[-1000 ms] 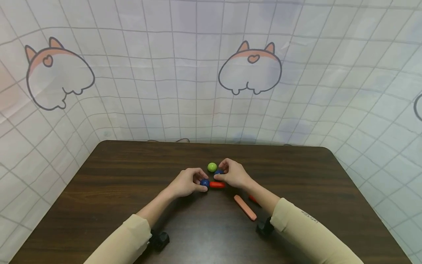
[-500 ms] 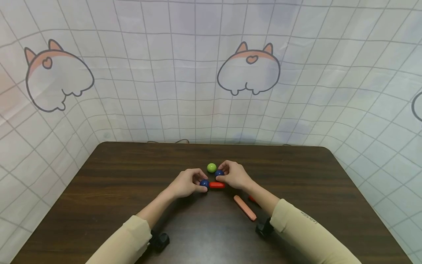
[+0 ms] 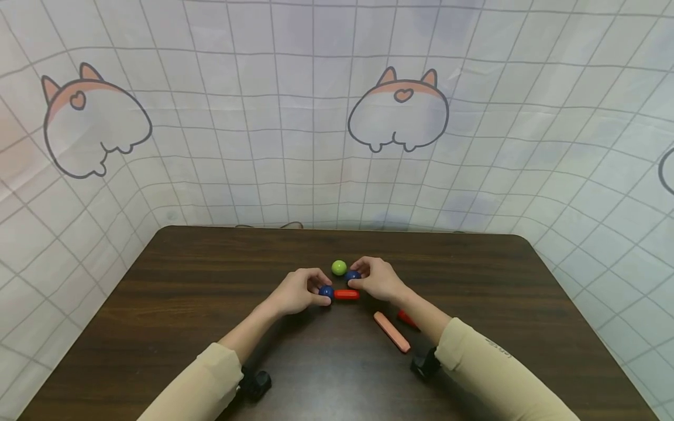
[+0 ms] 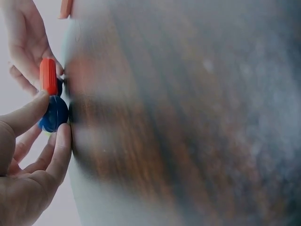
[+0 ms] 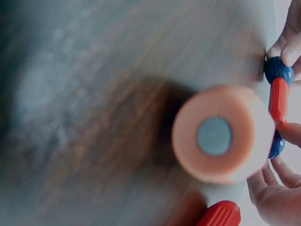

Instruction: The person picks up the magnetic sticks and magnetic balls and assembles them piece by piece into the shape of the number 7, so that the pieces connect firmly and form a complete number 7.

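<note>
My left hand (image 3: 299,291) pinches a dark blue ball (image 3: 326,292) between thumb and fingers, low over the table. One end of a short red ribbed rod (image 3: 346,294) meets this ball, and the rod points right. My right hand (image 3: 380,279) holds a second blue ball (image 3: 352,276) by thumb and fingertips, just behind the rod's right end. In the right wrist view this second ball (image 5: 277,146) is partly hidden by the thumb. A light green ball (image 3: 339,268) lies just behind and left of it, with neither hand on it.
An orange rod (image 3: 392,332) lies slanted in front of my right hand; its round end shows a grey disc (image 5: 214,135) in the right wrist view. Another red rod (image 3: 408,319) is partly covered by my right forearm. The dark wooden table (image 3: 174,280) meets a white gridded curtain (image 3: 295,134).
My right hand has shifted slightly right with its blue ball, widening the gap to the green ball. My left hand and the red rod stay almost where they were.
</note>
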Tool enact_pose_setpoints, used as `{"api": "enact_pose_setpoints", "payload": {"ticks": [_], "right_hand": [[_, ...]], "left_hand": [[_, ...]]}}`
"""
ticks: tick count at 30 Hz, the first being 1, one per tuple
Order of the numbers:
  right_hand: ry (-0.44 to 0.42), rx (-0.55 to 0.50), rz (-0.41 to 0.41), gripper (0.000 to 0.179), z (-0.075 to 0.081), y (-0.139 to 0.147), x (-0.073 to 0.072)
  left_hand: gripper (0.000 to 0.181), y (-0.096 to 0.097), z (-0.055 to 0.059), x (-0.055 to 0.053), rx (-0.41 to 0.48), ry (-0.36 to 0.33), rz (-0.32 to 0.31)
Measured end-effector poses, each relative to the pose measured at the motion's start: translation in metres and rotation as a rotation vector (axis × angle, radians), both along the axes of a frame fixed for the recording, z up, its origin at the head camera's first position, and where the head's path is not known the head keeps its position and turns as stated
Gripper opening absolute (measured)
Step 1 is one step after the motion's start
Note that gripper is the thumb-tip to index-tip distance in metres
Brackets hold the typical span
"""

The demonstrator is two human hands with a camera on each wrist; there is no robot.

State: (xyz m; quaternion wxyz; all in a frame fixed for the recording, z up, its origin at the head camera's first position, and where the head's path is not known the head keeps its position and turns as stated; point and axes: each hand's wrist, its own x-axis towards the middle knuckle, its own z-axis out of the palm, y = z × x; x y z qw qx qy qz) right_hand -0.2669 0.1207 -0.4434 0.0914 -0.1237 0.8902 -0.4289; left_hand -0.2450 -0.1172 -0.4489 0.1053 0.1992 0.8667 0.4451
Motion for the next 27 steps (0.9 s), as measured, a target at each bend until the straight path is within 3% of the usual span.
{"api": "enact_pose_setpoints", "payload": {"ticks": [16, 27], "right_hand": [[-0.066, -0.041, -0.036, 0.032, 0.003, 0.014, 0.000], [-0.067, -0.083, 0.017, 0.037, 0.008, 0.025, 0.002]], "left_hand": [[0.025, -0.001, 0.001, -0.008, -0.008, -0.002, 0.041], [0.025, -0.001, 0.004, -0.010, -0.016, -0.017, 0.077]]}}
